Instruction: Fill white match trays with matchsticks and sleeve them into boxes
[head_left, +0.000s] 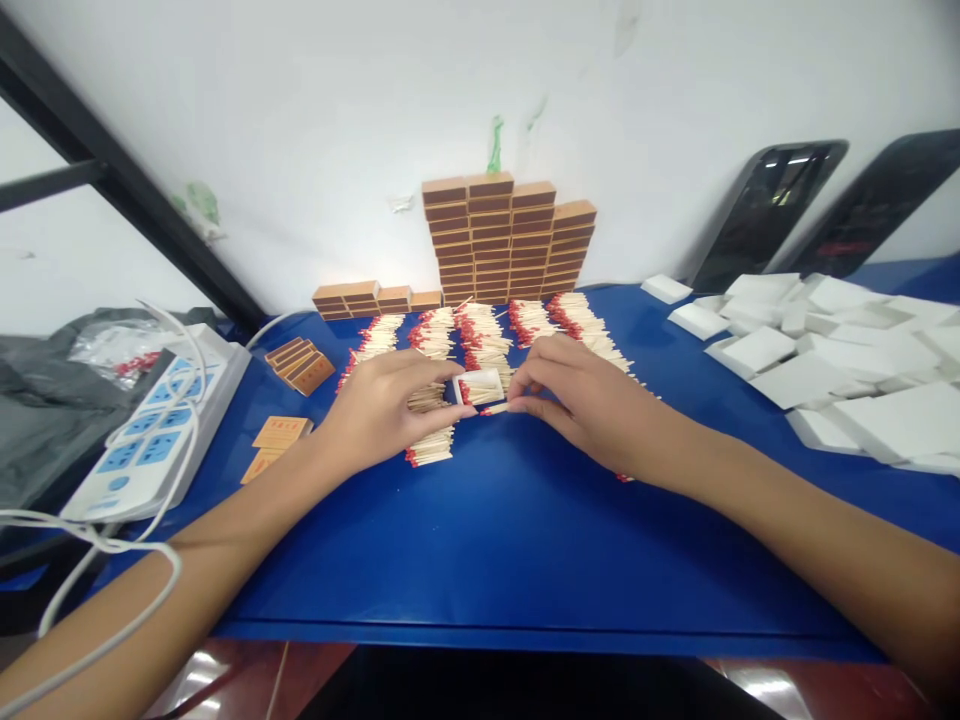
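Between its thumb and fingers, my left hand point(386, 405) grips a small white matchbox tray point(491, 379) partly filled with red-tipped matches. My right hand point(574, 400) pinches a few matches point(495, 408) just at the tray's near right side, their red heads pointing left. How many matches it holds I cannot tell. Behind and around both hands lie rows of loose matches point(484, 340) on the blue table point(480, 540). Part of these rows is hidden by my hands.
Stacked matchboxes point(510, 240) stand against the wall, with a lower row point(360, 297) to their left. More matchbox sleeves point(300, 365) lie at left, near a white power strip point(161, 420) with looped cables. White trays point(847, 350) are heaped at right, before two dark phone-like panels point(780, 200).
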